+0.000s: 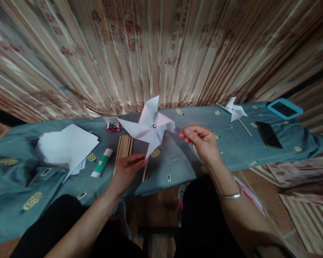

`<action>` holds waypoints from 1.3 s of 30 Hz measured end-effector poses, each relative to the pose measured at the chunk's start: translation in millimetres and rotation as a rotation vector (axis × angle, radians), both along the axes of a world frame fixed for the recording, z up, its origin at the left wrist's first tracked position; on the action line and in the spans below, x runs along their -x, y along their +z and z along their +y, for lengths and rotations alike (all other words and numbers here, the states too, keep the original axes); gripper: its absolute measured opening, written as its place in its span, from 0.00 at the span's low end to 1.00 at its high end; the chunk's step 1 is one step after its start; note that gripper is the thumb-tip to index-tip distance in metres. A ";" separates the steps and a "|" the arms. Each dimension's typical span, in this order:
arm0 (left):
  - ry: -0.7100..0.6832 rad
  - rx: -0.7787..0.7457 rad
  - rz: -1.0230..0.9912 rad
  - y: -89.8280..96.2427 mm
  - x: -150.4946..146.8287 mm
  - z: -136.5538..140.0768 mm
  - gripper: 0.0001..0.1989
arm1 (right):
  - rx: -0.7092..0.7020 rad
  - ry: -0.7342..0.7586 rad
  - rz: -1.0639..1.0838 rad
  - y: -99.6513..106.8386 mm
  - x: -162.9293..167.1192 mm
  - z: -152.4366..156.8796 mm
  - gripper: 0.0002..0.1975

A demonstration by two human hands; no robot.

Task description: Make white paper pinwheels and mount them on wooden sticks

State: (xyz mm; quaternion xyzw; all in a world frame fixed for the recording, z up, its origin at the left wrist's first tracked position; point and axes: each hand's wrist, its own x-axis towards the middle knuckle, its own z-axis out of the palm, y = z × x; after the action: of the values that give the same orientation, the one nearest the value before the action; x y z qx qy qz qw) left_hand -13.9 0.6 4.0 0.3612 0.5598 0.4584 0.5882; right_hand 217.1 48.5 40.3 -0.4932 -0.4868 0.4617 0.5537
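Note:
A white paper pinwheel point(146, 130) with a round silver pin at its centre stands up over the table. My left hand point(127, 170) is closed around its wooden stick point(144, 173), just below the lowest blade. My right hand point(200, 139) hovers to the right of the pinwheel, a little apart from the nearest blade. Its thumb and forefinger are drawn together, the other fingers curl in, and nothing shows between them. Beside my left hand lies a row of wooden sticks point(125, 145).
Left of the sticks are a glue stick point(102, 163), a small red box of pins point(113, 126) and stacked white paper point(67, 145). Further right lie a second pinwheel point(233, 108), a black phone point(269, 134) and a blue-framed device point(284, 108). A curtain point(150, 53) hangs behind the cloth-covered table point(183, 163).

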 end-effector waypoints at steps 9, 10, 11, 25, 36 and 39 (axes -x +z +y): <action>-0.225 -0.034 0.082 -4.4 0.9 -1.0 0.14 | 0.080 0.024 0.102 -9.8 -3.2 14.6 0.14; -0.235 -0.028 0.087 -4.5 1.3 -1.1 0.14 | 0.101 0.038 0.116 -9.2 -2.5 14.2 0.14; -0.240 -0.020 0.091 -4.5 1.5 -1.2 0.14 | 0.117 0.045 0.129 -8.6 -2.0 14.0 0.14; -0.141 -0.044 0.079 -1.7 -0.9 -0.6 0.12 | 0.265 0.114 0.197 -6.4 2.4 8.1 0.11; -0.109 -0.044 0.049 -1.4 -1.4 -0.5 0.10 | 0.374 0.191 0.275 -6.5 14.6 2.2 0.14; -0.092 -0.033 0.063 -1.4 -1.4 -0.2 0.12 | 0.381 0.229 0.272 -7.3 17.2 0.4 0.13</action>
State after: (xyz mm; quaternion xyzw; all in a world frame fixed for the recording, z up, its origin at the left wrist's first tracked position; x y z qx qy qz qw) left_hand -12.5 0.4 2.6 0.4105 0.5531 0.4287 0.5846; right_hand 199.9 49.0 33.0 -0.4635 -0.3648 0.6670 0.4552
